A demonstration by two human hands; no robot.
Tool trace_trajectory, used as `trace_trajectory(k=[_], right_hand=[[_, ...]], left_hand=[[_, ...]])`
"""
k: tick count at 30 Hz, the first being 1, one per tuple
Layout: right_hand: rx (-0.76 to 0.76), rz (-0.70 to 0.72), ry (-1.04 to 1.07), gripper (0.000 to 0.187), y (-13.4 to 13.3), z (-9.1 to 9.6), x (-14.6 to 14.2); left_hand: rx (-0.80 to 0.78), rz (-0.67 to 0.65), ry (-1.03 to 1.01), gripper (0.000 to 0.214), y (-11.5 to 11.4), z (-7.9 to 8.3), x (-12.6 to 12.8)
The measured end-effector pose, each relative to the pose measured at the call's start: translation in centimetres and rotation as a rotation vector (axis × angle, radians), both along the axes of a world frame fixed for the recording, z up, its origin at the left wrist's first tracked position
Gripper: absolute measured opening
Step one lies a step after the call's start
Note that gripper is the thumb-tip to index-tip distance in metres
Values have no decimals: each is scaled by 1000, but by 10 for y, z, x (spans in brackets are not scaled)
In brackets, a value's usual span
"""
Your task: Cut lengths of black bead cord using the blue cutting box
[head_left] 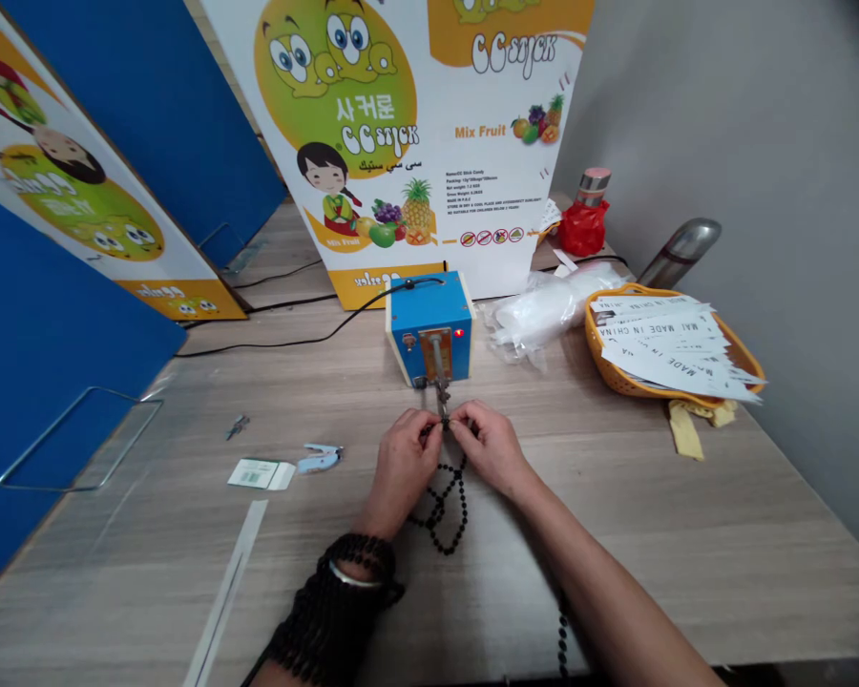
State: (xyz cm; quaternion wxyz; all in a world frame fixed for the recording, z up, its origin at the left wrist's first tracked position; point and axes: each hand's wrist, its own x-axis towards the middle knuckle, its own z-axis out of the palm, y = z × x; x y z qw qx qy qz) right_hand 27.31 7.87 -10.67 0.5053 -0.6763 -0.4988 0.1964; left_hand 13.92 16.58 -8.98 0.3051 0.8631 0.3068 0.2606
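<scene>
Both hands meet just below the metal tip of a small blue machine (429, 324), whose red light is lit. My left hand (408, 458) pinches one side of a black bead strand (464, 506). On the other side, my right hand (491, 444) pinches the same strand with thumb and forefinger. The short stretch between my fingertips is at the machine's tip; whether it touches cannot be made out. The rest of the strand lies looped on the table under my hands. Many more black bead strands (333, 606) wrap my left wrist and forearm, with a silvery band among them.
A pale blue stapler (320, 459), a small box (261, 474) and metal bits (237, 426) lie left. An orange basket (616, 377) of printed paper strips, plastic bags (551, 305) and a steel flask (683, 251) stand right. A printed carton panel (487, 210) rises behind; a black cable (293, 341) runs left.
</scene>
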Motion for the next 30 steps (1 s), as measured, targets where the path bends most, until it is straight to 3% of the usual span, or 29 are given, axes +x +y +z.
trace_trajectory(k=[4, 6, 8, 11, 13, 15, 18, 20, 21, 23, 25, 28, 30], right_hand=[[9, 11, 51, 13, -4, 0, -2], [3, 8, 81, 15, -8, 4, -4], [-12, -4, 107, 17, -15, 13, -5], [-3, -8, 119, 18, -27, 32, -10], [12, 24, 139, 18, -37, 46, -13], [11, 51, 198, 20, -49, 62, -18], [8, 62, 291, 28, -70, 87, -27], [4, 100, 308, 30, -86, 106, -37], [1, 137, 308, 32, -94, 117, -44], [-2, 238, 310, 35, -109, 137, -60], [6, 340, 315, 37, -124, 156, -75], [-4, 427, 310, 38, -148, 174, -87], [-3, 426, 308, 38, -165, 180, -88]], left_hand=[[-34, 13, -35, 12, -3, 1, -4], [-142, 29, -64, 15, -7, 2, -8], [-395, 49, -86, 27, -14, 5, -15], [-940, 14, -64, 43, -31, 10, -35], [-1221, -125, -80, 47, -45, 13, -59], [-1340, -290, -249, 55, -58, 19, -88], [-1285, -426, -693, 85, -73, 40, -127], [-1211, -380, -816, 95, -85, 65, -139], [-1172, -328, -798, 93, -93, 79, -139], [-1089, -227, -552, 82, -111, 105, -131], [-968, -239, -314, 75, -130, 122, -120], [-790, -354, -96, 35, -152, 131, -116], [-695, -363, -69, 30, -161, 131, -122]])
